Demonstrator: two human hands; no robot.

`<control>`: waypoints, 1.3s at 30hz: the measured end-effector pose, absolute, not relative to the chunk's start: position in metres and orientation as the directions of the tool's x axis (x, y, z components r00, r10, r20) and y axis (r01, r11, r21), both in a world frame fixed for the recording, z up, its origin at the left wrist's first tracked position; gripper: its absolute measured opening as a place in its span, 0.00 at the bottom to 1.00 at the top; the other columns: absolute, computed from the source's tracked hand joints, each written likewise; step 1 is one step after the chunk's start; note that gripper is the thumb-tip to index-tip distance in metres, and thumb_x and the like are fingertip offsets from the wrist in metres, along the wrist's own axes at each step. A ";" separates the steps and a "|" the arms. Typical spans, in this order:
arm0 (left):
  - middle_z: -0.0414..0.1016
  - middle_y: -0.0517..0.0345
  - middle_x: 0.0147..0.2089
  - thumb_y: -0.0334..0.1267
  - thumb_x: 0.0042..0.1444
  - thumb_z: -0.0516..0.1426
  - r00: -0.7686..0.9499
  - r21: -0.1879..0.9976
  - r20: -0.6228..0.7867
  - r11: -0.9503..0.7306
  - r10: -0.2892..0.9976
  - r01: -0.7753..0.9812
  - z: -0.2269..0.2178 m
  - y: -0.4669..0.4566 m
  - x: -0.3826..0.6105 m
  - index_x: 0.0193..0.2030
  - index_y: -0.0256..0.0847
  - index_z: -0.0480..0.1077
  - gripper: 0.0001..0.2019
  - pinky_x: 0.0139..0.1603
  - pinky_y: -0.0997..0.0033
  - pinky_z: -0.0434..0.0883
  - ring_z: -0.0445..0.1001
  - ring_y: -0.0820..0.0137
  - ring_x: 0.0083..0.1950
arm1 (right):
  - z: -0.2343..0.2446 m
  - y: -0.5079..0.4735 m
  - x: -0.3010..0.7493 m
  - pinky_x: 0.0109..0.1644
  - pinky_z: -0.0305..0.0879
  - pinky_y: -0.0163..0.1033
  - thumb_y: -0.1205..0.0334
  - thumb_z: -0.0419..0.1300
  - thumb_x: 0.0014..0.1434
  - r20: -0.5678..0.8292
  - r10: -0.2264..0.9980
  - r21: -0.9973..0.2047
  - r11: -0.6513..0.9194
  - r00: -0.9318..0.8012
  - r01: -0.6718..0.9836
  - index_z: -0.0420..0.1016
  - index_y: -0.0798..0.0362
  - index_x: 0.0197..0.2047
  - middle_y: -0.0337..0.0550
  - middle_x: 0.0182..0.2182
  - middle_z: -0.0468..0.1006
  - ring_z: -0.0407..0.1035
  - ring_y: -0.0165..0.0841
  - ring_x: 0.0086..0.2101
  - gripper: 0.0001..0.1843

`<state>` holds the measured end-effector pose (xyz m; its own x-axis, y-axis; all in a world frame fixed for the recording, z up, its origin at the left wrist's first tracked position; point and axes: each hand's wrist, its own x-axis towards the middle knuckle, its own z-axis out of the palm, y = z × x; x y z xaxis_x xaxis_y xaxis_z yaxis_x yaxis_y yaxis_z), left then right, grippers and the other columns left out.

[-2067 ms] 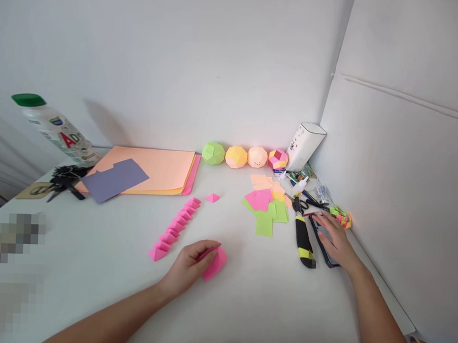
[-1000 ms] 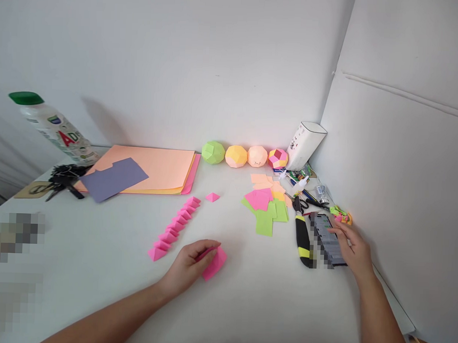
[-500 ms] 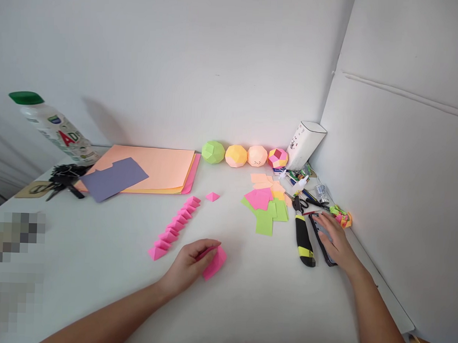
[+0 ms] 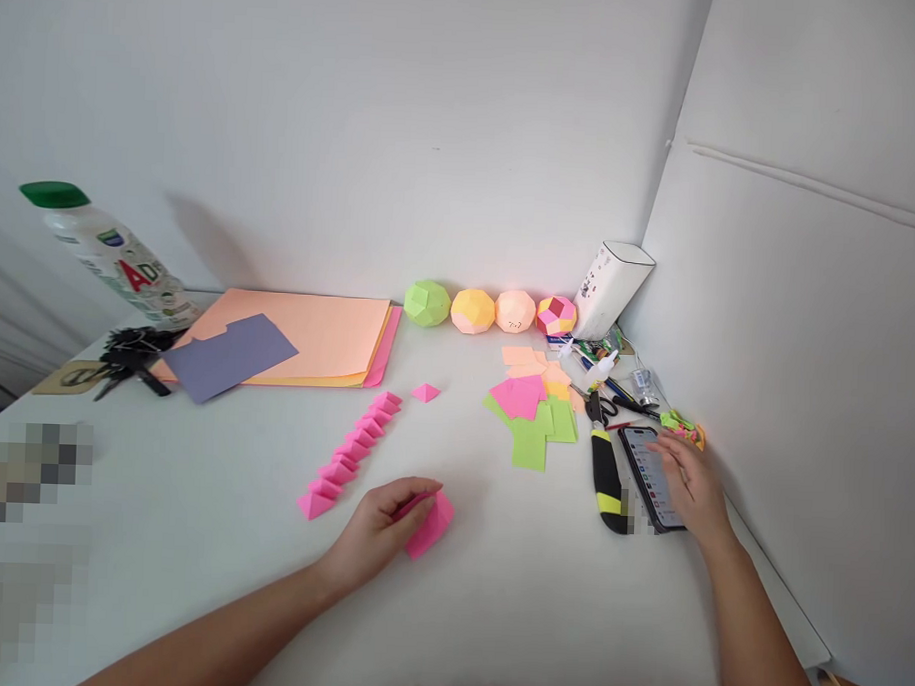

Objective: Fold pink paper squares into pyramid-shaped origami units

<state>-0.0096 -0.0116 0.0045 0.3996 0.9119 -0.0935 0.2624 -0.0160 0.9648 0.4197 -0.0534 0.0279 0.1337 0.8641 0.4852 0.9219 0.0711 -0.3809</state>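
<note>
Between the thumb and fingers of my left hand (image 4: 387, 526) is a pink folded paper piece (image 4: 434, 527), low over the white table. My right hand (image 4: 694, 486) is over the right edge of a smartphone (image 4: 650, 475) with a lit screen; its fingers are stretched out and hold nothing. A slanting row of pink folded paper units (image 4: 340, 466) lies left of centre, with one single pink unit (image 4: 426, 393) apart from it. Pink, green and peach paper squares (image 4: 529, 446) are spread in the middle.
Four paper balls, among them a green one (image 4: 427, 304), line the wall. A black-yellow tool (image 4: 609, 483) lies beside the phone. Pens, scissors and a glue bottle (image 4: 601, 370) crowd the right back. Paper sheets (image 4: 300, 328) and a white bottle (image 4: 122, 256) are left.
My right hand has shifted right, uncovering more of the phone, and its screen is now lit. My left hand stays still with the pink paper.
</note>
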 end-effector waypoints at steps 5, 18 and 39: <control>0.78 0.54 0.40 0.41 0.57 0.52 0.401 0.963 -0.089 -0.024 0.912 0.268 0.004 -0.011 -0.010 0.42 0.41 0.73 0.12 0.43 0.68 0.73 0.75 0.65 0.41 | 0.030 -0.057 0.422 0.52 0.64 0.48 0.59 0.47 0.61 0.501 0.841 -0.382 0.002 0.205 0.924 0.74 0.50 0.35 0.46 0.40 0.77 0.68 0.42 0.48 0.15; 0.79 0.54 0.38 0.43 0.55 0.54 0.379 0.966 -0.088 -0.014 0.921 0.258 0.010 -0.012 -0.008 0.41 0.41 0.75 0.12 0.41 0.67 0.74 0.76 0.65 0.39 | 0.031 -0.058 0.421 0.46 0.66 0.46 0.57 0.47 0.61 0.455 0.841 -0.436 -0.076 0.292 0.897 0.74 0.51 0.36 0.46 0.39 0.78 0.70 0.42 0.44 0.15; 0.79 0.54 0.39 0.41 0.55 0.54 0.384 0.964 -0.082 -0.024 0.920 0.264 0.012 -0.011 -0.008 0.41 0.41 0.75 0.11 0.42 0.67 0.74 0.76 0.64 0.40 | 0.026 -0.071 0.424 0.42 0.66 0.45 0.55 0.50 0.59 0.487 0.666 -0.600 -0.215 0.566 0.770 0.73 0.54 0.36 0.48 0.33 0.80 0.72 0.44 0.39 0.15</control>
<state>-0.0083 -0.0114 0.0119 0.3837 0.9198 -0.0818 0.2639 -0.0244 0.9642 0.4239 -0.0706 0.0265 0.5655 0.6658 0.4868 0.7702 -0.2153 -0.6004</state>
